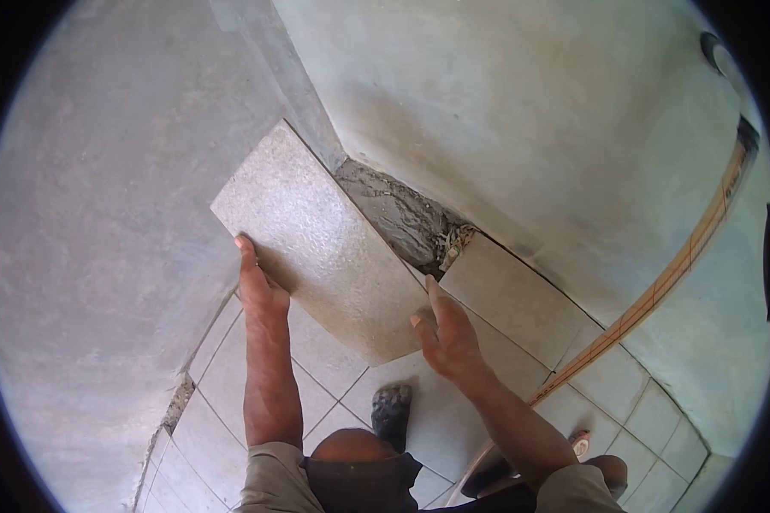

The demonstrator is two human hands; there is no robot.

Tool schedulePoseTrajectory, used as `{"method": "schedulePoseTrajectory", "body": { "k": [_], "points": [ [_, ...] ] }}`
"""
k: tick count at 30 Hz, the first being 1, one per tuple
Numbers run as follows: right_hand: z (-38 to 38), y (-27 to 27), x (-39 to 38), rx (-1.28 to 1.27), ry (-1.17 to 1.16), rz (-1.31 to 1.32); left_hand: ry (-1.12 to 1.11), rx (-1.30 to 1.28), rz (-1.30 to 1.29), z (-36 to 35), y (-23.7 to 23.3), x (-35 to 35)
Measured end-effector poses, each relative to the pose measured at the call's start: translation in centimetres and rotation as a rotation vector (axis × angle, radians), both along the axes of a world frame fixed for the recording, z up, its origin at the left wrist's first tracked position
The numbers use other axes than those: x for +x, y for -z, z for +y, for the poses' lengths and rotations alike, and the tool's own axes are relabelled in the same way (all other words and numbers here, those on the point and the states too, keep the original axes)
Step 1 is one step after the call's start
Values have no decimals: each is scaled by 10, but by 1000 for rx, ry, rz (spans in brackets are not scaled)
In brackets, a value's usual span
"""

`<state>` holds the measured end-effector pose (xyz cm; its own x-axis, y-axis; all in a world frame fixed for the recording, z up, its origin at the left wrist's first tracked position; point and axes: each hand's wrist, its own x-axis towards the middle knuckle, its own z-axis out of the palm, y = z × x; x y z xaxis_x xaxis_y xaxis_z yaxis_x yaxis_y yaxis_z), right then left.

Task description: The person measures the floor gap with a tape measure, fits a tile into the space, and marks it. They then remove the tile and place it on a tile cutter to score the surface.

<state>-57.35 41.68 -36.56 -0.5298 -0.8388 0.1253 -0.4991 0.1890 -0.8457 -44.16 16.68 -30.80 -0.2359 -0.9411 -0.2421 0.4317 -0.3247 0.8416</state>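
A rectangular beige floor tile (325,231) with a speckled, shiny face is held up at a slant in front of me. My left hand (261,282) grips its left edge, thumb on the face and the other fingers hidden behind. At the lower right end, my right hand (449,333) holds the tile's short edge between thumb and fingers. Beyond the tile, in the corner, lies a patch of wet grey mortar (393,209), partly hidden by the tile. A crumpled pale rag-like bundle (455,246) sits at the mortar's right end.
Laid floor tiles (522,299) border the mortar and continue under my feet. Grey plastered walls (145,154) meet at the corner. A tan hose (659,291) curves along the right side down to the floor. My dark boot (392,415) stands on the tiles.
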Motion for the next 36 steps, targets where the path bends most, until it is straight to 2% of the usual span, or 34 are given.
{"method": "schedulePoseTrajectory", "body": {
  "k": [3, 5, 10, 15, 16, 17, 18, 19, 20, 21, 23, 24, 25, 26, 27, 29, 31, 33, 34, 36],
  "points": [
    [4, -42, 17, 67, 85, -90, -33, 128, -55, 10, -10, -1],
    [5, -68, 23, 139, 94, 35, -25, 196, -68, 15, -13, 7],
    [-11, -140, 22, 258, -12, -86, -21, 354, -102, 28, -46, 19],
    [-39, -202, 37, 349, 55, -265, 51, 327, -297, 39, -102, 19],
    [-48, -212, 34, 329, 90, -307, 29, 267, -403, 37, -119, 11],
    [-57, -223, 30, 311, 124, -346, 28, 276, -401, 32, -129, 10],
    [-67, -236, 23, 323, 124, -342, 147, 207, -470, 26, -138, 8],
    [-77, -252, 13, 266, 173, -115, 264, 137, -535, 21, -148, 6],
    [-87, -267, 3, 206, 220, 110, 414, 141, -732, 10, -162, 4],
    [-98, -283, -9, 216, 221, 111, 420, 149, -730, 1, -176, -4],
    [-115, -308, -30, 345, 139, 437, 740, -53, -982, -9, -199, -20],
    [-122, -311, -38, 345, 100, 484, 747, -49, -982, -8, -207, -23],
    [-120, -314, -37, 349, 107, 487, 903, -132, -1014, -8, -214, -25],
    [-118, -314, -38, 507, 120, 33, 1056, -228, -1038, -12, -221, -30],
    [-115, -312, -39, 638, 130, -424, 1061, -246, -1028, -16, -223, -31],
    [-89, -296, -20, 492, 220, -348, 1299, -326, -1011, -14, -218, -24],
    [-72, -295, 7, 522, 363, -456, 1336, -288, -960, -7, -213, -18],
    [-57, -290, 28, 549, 430, -467, 1305, -25, -887, 2, -202, -13],
    [-52, -286, 34, 574, 488, -481, 1108, -43, -716, 9, -186, -4],
    [-39, -281, 36, 593, 568, -500, 741, -363, -935, 7, -154, 16]
  ]
}}
